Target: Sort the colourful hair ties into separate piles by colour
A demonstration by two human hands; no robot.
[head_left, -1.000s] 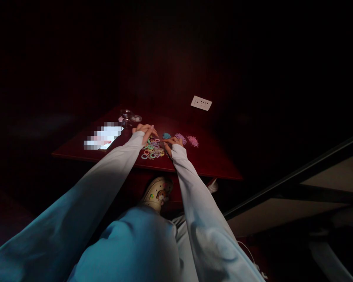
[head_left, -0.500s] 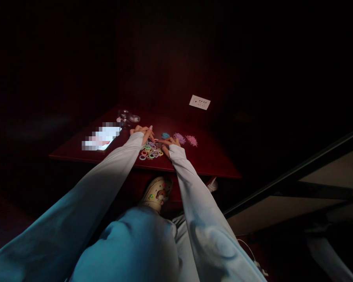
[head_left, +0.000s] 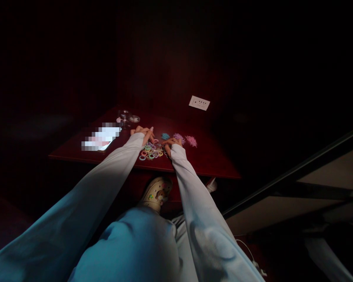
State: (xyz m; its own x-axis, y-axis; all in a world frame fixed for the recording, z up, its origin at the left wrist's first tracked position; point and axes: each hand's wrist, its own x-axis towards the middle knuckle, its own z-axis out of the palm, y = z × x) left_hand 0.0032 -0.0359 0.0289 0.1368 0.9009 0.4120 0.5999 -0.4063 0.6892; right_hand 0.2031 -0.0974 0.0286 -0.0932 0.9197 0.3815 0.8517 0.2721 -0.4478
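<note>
A loose heap of pastel ring-shaped hair ties (head_left: 151,152) lies near the front edge of the dark red table (head_left: 206,160). At its upper left my left hand (head_left: 142,134) hovers close, fingers partly stretched and apart, with one finger raised. My right hand (head_left: 173,144) is at the heap's right side, fingers bent towards it, thumb apart from the index finger; no held thing shows. Just beyond the right hand sit small tangled piles of thin bands: a teal pile (head_left: 165,136), a purple pile (head_left: 179,138) and a pink pile (head_left: 191,141).
A lit phone (head_left: 106,137), partly pixelated, lies on the table's left. Behind it stand a clear jar (head_left: 124,118) and a round clear lid (head_left: 134,118). A white socket plate (head_left: 199,103) is on the back wall. Below the table edge shows a cream clog (head_left: 155,194).
My right hand's fingers have drawn back to the right, away from the left hand and the middle of the heap. My left hand has barely moved. The piles look the same.
</note>
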